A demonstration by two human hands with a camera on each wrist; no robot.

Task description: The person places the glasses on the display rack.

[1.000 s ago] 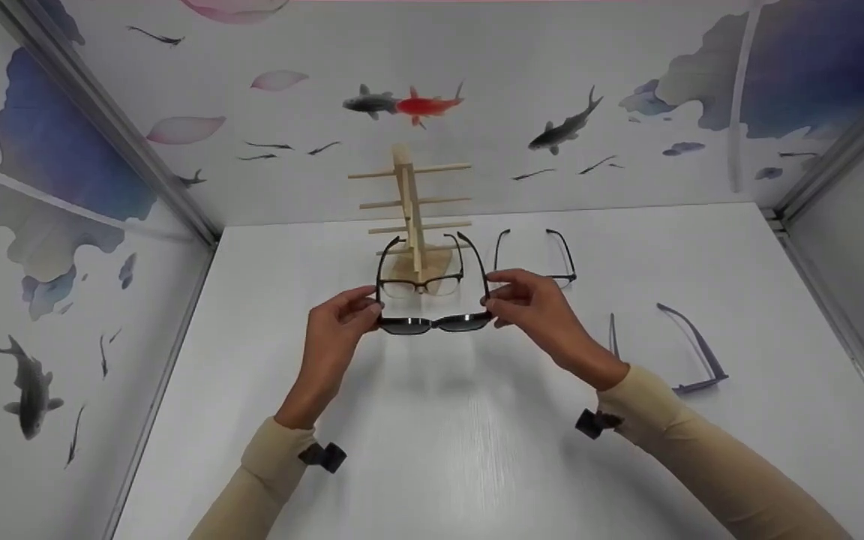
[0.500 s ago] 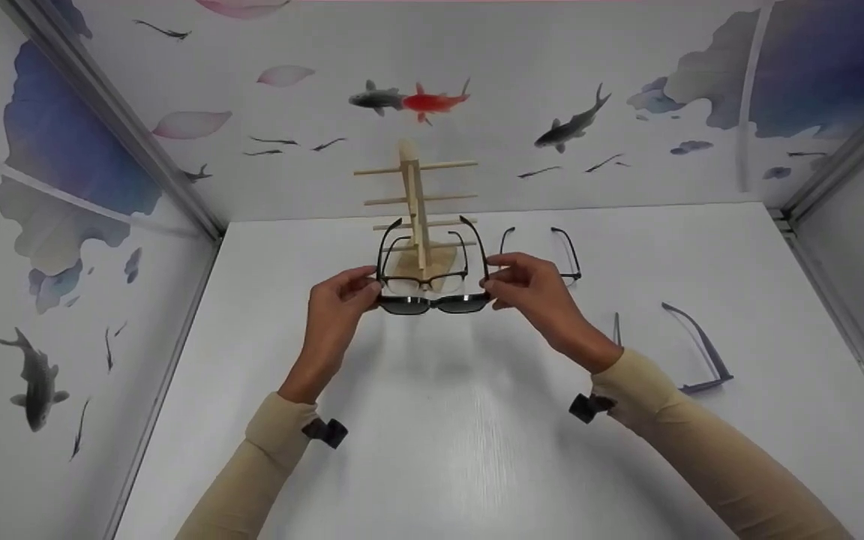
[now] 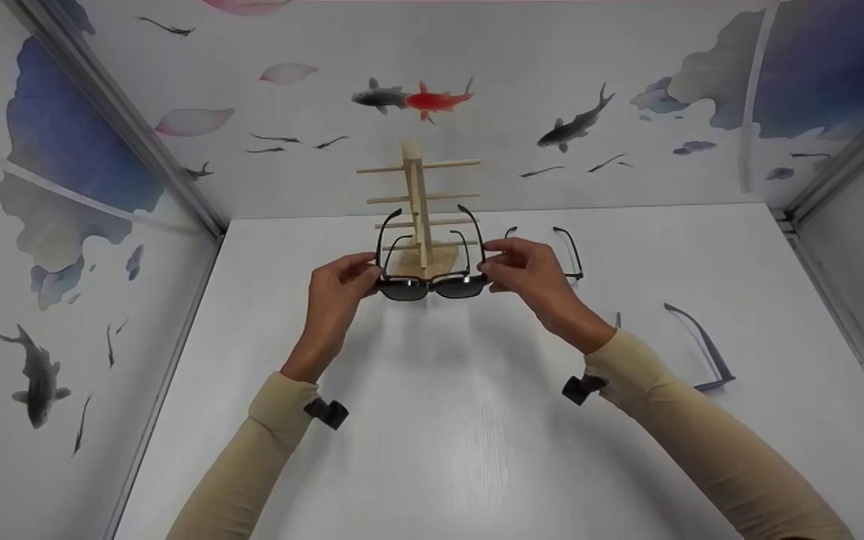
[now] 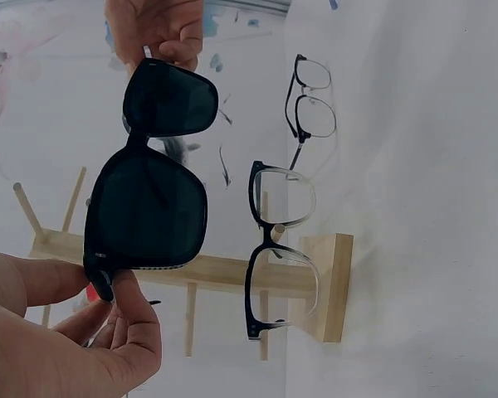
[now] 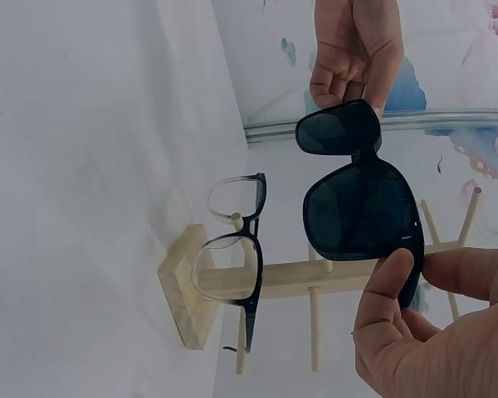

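Note:
Black sunglasses (image 3: 405,289) with dark lenses are held up between my two hands, arms unfolded and pointing away from me. My left hand (image 3: 337,304) pinches the left hinge end of the frame between thumb and fingers. At the other hinge, my right hand (image 3: 533,283) does the same. Just behind stands a wooden glasses rack (image 3: 415,180) with several pairs of pegs. On its lowest level hang half-rim glasses with clear lenses (image 4: 284,207), partly hidden by the sunglasses in the head view. The sunglasses look apart from the rack in both wrist views.
Dark-framed glasses (image 3: 573,251) lie on the white table (image 3: 447,435) right of the rack, partly behind my right hand. Nearer me lie grey-purple glasses (image 3: 704,343), partly covered by my right arm. Printed walls (image 3: 507,67) enclose the table's back and sides.
Both hands have moved the sunglasses forward, toward the rack. They now overlap the hung glasses in the head view. The glasses on the table have stayed put.

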